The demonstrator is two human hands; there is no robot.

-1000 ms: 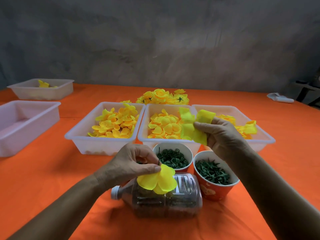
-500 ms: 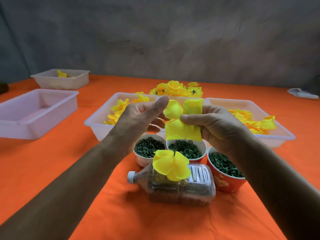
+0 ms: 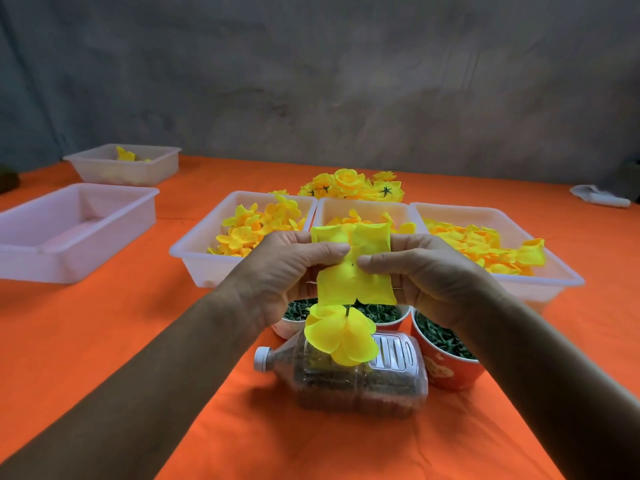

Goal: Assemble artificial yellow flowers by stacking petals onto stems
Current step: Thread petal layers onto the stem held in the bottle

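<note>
Pinching a flat four-lobed fabric petal point(image 3: 353, 265), both hands.

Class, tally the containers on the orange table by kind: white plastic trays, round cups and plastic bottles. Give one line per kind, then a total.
White plastic trays: 5
Round cups: 3
Plastic bottles: 1
Total: 9
</note>
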